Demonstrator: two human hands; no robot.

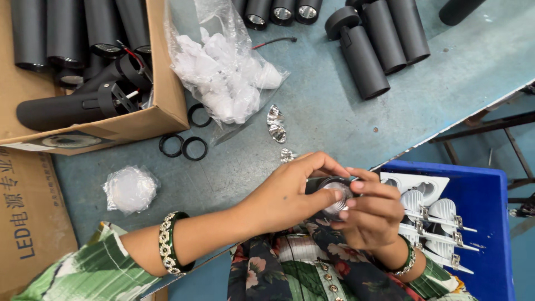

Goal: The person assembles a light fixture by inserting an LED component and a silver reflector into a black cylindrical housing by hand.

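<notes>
Both hands meet just past the table's near edge around a small round lamp part [336,196] with a black ring and a shiny faceted reflector inside. My left hand [290,192] grips its left side, thumb pressed on the reflector's face. My right hand [370,214] cups it from the right and below, fingertips on the rim. Several loose silver reflectors [276,125] lie on the grey-blue table [334,111] just beyond my hands.
A cardboard box [161,83] of black cylindrical lamp housings stands at far left. Beside it lie a clear bag of white parts [223,72], black rings [184,146] and a small wrapped bundle [131,188]. More black housings [368,50] lie at the back. A blue bin [485,200] holds white fixtures at right.
</notes>
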